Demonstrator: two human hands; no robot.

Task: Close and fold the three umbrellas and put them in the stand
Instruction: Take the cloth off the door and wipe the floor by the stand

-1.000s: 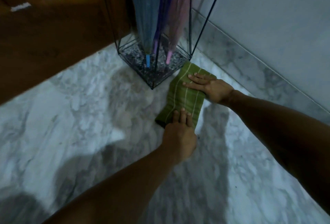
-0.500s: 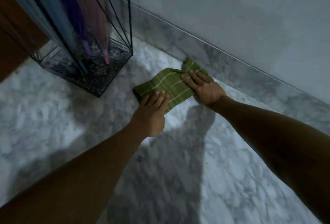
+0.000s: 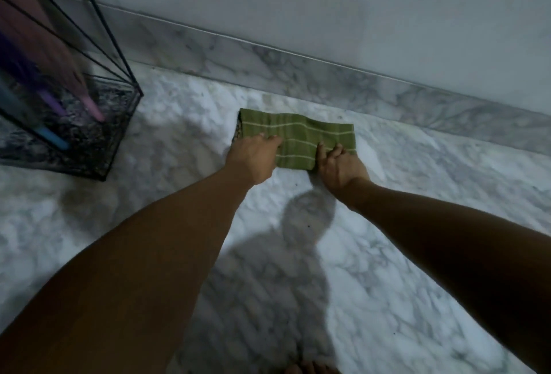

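My toes (image 3: pixel 310 369) just show at six o'clock on the marble floor (image 3: pixel 387 254). Ahead, both hands meet the folded green cloth (image 3: pixel 298 138), whose long axis runs nine to three. My left hand (image 3: pixel 253 156) rests on its nine o'clock end; I cannot tell how those fingers lie. My right hand (image 3: pixel 338 165) grips the three o'clock end, fingers curled round the near edge. Well apart at ten o'clock stands the wire umbrella stand (image 3: pixel 119 54), already holding the three closed umbrellas (image 3: pixel 53 99), tips down. Judging by that, the task looks done; my left hand is nearer it. The skirting (image 3: pixel 298 69) runs beyond.
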